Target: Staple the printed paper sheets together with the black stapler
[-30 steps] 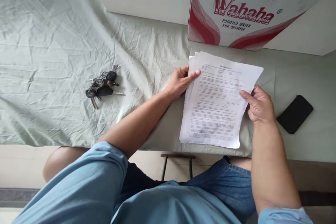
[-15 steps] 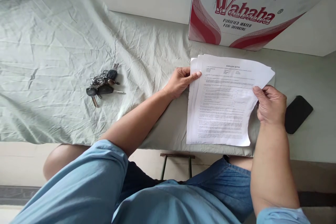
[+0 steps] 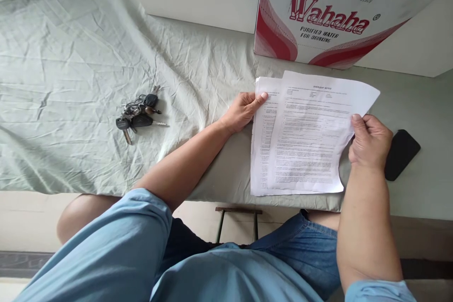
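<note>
Printed sheets [image 3: 307, 139] in the grip of both hands, left hand [image 3: 243, 110] at one edge, right hand [image 3: 370, 141] opposite.

On the white cardboard carton with red curved bands [image 3: 339, 23], by the far edge of the cloth-covered tabletop [image 3: 71, 85], large red outlined letters read "Wahaha", with a ® to their right. Beneath, in black capitals over two lines: "PURIFIED WATER" and "FOR DRINKING". Above the brand runs a faint grey printed code starting "202"; its later characters are uncertain. Red characters higher up are cut off and unreadable.

Towards the near edge of the tabletop, the white rectangular top sheet of paper [image 3: 318, 132] is headed "OVERLEAF NOTES"; its smaller lines, and those on the white paper underneath [image 3: 261, 146], are too fine to read.
</note>
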